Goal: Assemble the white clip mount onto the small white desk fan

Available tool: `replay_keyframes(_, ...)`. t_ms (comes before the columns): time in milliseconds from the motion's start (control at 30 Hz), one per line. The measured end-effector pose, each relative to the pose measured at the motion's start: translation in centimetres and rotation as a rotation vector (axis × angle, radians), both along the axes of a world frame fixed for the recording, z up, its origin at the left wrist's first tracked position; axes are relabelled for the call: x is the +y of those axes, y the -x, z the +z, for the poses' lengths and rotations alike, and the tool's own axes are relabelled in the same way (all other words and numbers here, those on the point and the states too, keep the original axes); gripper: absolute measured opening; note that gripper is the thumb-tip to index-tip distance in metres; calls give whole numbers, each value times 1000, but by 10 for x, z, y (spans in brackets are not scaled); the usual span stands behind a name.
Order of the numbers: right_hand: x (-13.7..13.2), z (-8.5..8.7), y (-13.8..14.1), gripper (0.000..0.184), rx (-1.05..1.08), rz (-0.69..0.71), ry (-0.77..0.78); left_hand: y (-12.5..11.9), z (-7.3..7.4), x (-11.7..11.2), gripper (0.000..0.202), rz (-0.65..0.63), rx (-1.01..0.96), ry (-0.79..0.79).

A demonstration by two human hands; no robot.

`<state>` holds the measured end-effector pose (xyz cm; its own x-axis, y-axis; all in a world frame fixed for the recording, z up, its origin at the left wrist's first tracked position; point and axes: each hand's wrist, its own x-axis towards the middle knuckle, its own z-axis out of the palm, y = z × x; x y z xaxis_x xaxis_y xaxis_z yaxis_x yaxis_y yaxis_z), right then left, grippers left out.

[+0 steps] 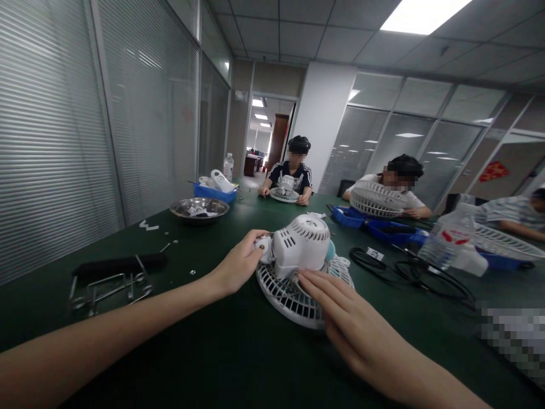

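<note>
Fan unit (298, 244), grille down, between two hands

Table (204, 352): dark green, matt top, spanning most of the lower view. The fan unit sits on it directly in front of the person.

Its grille (276, 295) is white, round, with slots radiating around the rim; glossy plastic throughout. Above it, the motor housing: rounded drum, slotted at the crown, short parallel vents on the side. A pale teal piece (331, 250) shows at its right edge.

Right hand (340, 307): fingers together and nearly straight, tips against the lower edge of the housing. Cannot tell whether they pinch anything there.

Left hand (238, 261): thumb and fingers grasping the white pivot joint (264, 248) at the housing's left side; small brass-coloured spot on the joint.

Clear bottle (447, 238), right: thin ribbed plastic, tilted, red print too blurred to read.

Metal bowl (187, 217), far left: polished, shallow, flared rim, white and dark scraps inside. Just behind it, blue tray (225, 197), smooth plastic, holding white moulded parts.

Black bar (119, 264), left: dull surface, beside bent, shiny wire frame (108, 285).

Black cable (402, 268), right: loosely looped. White tag (374, 254) by it carries dark marks, too small to read.

Small metal washer (193, 272): bright, lying near the left forearm.
</note>
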<state>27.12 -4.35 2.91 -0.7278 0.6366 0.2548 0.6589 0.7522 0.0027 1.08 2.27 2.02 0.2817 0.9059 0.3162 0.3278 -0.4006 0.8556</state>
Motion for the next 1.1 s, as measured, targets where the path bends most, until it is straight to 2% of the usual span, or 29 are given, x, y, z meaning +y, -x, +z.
replay_keyframes(133, -1, 13, -5, 61, 21, 57, 21, 1, 5, -2, 35, -15, -5, 36)
replay_keyframes(300, 11, 28, -28, 39, 186, -30, 80, 0, 19, -27, 32, -197, 84, 83)
replay_keyframes(367, 20, 29, -38, 34, 249, -87, 63, -4, 23, -37, 27, -270, 168, -15)
replay_keyframes(433, 29, 28, -46, 30, 313, -169, 32, -9, 25, -43, 28, -288, 260, -161)
replay_keyframes(500, 38, 25, -53, 28, 388, -260, -14, -11, 27, -43, 29, -233, 358, -251)
replay_keyframes(600, 51, 18, -62, 29, 485, -353, -71, -9, 27, -35, 27, -50, 535, -235)
replay_keyframes(700, 66, 6, -72, 28, 551, -405, -88, -1, 19, -22, 28, 139, 699, -194)
replay_keyframes(767, 77, -3, -79, 31, 585, -431, -81, 4, 10, -14, 36, 208, 795, -171)
replay_keyframes(933, 96, -22, -93, 48, 538, -419, 49, 11, -11, -5, 54, 205, 1036, -189)
replay_keyframes(1033, 97, -26, -94, 59, 481, -398, 137, 11, -14, -5, 59, 182, 1079, -209)
replay_keyframes(1100, 96, -28, -92, 59, 447, -395, 147, 11, -12, -4, 53, 185, 1081, -224)
